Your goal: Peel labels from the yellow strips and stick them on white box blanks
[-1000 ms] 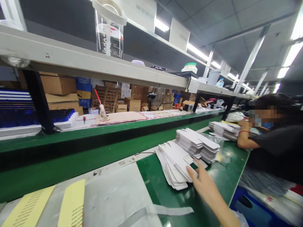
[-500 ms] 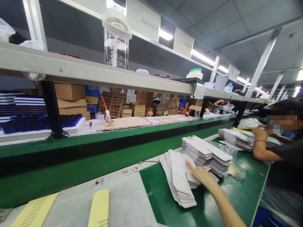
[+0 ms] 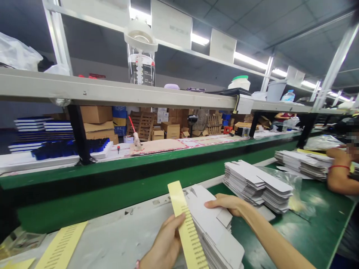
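As left hand [image 3: 165, 243] grips yellow card [image 3: 185, 228], right hand [image 3: 224, 203] presses blanks [image 3: 206, 220] — probably carton.

Carton blank stack [image 3: 221, 246] lies under the right hand [image 3: 224, 203]. Second stack [image 3: 249, 183] stands beyond that hand; perforated strip [image 3: 60, 244] lies left of the left hand [image 3: 164, 243].

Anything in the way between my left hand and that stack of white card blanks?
Only the yellow perforated strip held in your left hand stands there, at the edge of the white card stack. Nothing else visible does. Your right hand rests on the stack's top.
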A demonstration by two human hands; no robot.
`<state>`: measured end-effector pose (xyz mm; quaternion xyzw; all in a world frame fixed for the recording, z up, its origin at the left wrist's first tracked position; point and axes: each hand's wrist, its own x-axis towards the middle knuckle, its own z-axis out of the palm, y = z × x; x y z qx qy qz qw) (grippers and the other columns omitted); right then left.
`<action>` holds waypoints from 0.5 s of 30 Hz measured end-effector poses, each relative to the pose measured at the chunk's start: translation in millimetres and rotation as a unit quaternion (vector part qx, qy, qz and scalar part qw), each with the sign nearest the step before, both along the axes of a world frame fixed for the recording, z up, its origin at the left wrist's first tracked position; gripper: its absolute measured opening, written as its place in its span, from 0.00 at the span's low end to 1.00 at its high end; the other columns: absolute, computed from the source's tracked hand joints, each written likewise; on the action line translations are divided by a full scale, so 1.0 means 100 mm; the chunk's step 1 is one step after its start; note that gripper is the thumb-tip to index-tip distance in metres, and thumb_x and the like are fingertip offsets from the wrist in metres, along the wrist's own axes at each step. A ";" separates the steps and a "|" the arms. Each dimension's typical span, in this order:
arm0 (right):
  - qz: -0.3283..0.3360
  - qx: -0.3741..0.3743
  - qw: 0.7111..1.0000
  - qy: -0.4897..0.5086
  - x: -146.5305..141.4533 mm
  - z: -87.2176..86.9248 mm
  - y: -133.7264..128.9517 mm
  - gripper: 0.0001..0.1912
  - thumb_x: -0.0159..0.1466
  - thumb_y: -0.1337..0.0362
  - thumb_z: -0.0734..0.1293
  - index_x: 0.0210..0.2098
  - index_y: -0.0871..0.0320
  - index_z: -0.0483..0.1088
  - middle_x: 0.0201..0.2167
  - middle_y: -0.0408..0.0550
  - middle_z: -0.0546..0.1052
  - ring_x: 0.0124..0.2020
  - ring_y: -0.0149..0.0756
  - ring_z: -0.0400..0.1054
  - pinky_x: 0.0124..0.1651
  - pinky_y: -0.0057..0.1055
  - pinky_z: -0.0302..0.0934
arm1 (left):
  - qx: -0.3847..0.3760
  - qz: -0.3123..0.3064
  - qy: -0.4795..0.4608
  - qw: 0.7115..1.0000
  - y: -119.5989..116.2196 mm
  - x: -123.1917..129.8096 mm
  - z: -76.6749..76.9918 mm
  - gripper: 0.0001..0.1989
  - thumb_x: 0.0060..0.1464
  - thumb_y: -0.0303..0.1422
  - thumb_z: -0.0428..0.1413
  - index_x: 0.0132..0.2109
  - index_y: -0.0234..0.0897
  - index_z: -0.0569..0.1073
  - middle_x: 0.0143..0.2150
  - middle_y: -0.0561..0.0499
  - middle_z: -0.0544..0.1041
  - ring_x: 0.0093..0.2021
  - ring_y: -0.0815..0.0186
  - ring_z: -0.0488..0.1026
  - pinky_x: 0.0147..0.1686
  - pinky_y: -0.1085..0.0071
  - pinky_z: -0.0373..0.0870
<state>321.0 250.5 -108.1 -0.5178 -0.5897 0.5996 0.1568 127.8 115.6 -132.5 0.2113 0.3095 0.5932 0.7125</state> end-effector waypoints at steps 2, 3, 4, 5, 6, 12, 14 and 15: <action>0.032 -0.015 0.999 0.017 -0.13 0.02 -0.11 0.19 0.42 0.59 0.75 0.29 0.66 0.72 0.31 0.58 0.78 0.33 0.46 0.73 0.36 0.35 0.68 | 0.014 -0.011 -0.005 1.000 0.00 0.01 0.01 0.10 0.51 0.32 0.54 0.40 0.32 0.72 0.37 0.45 0.77 0.39 0.59 0.72 0.40 0.67 0.67; 0.044 -0.019 0.999 0.025 -0.18 0.02 -0.16 0.20 0.43 0.59 0.74 0.31 0.65 0.71 0.32 0.56 0.78 0.34 0.45 0.73 0.37 0.35 0.68 | 0.016 -0.015 -0.004 1.000 -0.01 0.00 0.01 0.10 0.51 0.32 0.55 0.41 0.32 0.72 0.37 0.44 0.77 0.39 0.59 0.72 0.40 0.67 0.67; 0.047 -0.017 0.998 0.034 -0.23 0.00 -0.21 0.20 0.44 0.59 0.74 0.33 0.64 0.71 0.33 0.55 0.78 0.35 0.45 0.72 0.37 0.34 0.68 | 0.018 -0.015 -0.001 1.000 -0.03 -0.01 0.01 0.11 0.50 0.32 0.55 0.41 0.32 0.71 0.37 0.44 0.77 0.38 0.59 0.73 0.40 0.67 0.67; 0.045 -0.014 0.998 0.042 -0.28 -0.02 -0.25 0.22 0.45 0.59 0.74 0.35 0.64 0.69 0.34 0.55 0.77 0.36 0.44 0.72 0.38 0.34 0.68 | 0.019 -0.012 0.003 1.000 -0.04 -0.02 0.00 0.12 0.50 0.32 0.55 0.42 0.32 0.71 0.36 0.44 0.77 0.37 0.59 0.73 0.40 0.66 0.67; 0.039 -0.009 0.998 0.048 -0.32 -0.05 -0.30 0.24 0.45 0.58 0.73 0.38 0.63 0.68 0.36 0.55 0.77 0.37 0.44 0.72 0.38 0.33 0.68 | 0.021 -0.006 0.008 1.000 -0.06 -0.03 0.00 0.12 0.50 0.33 0.56 0.42 0.33 0.71 0.36 0.44 0.77 0.37 0.59 0.73 0.39 0.66 0.67; -0.011 0.066 0.993 0.096 -0.57 0.06 -0.60 0.48 0.48 0.55 0.72 0.58 0.55 0.39 0.46 0.55 0.71 0.40 0.43 0.71 0.40 0.37 0.67 | 0.032 0.061 0.069 0.995 -0.19 -0.12 0.11 0.16 0.51 0.36 0.55 0.45 0.32 0.70 0.36 0.42 0.77 0.37 0.56 0.73 0.38 0.64 0.68; -0.007 0.125 0.981 0.151 -0.71 0.24 -0.78 0.48 0.48 0.56 0.72 0.58 0.51 0.40 0.51 0.52 0.67 0.45 0.42 0.68 0.44 0.35 0.65 | 0.057 0.096 0.101 0.989 -0.32 -0.23 0.32 0.16 0.51 0.37 0.55 0.45 0.32 0.70 0.41 0.41 0.75 0.41 0.55 0.72 0.40 0.64 0.68; 0.003 0.163 0.968 0.193 -0.80 0.33 -0.89 0.44 0.49 0.57 0.72 0.57 0.52 0.44 0.52 0.51 0.65 0.47 0.43 0.66 0.46 0.35 0.64 | 0.073 0.119 0.122 0.983 -0.41 -0.30 0.45 0.16 0.49 0.37 0.57 0.45 0.33 0.71 0.44 0.41 0.74 0.44 0.54 0.71 0.41 0.64 0.67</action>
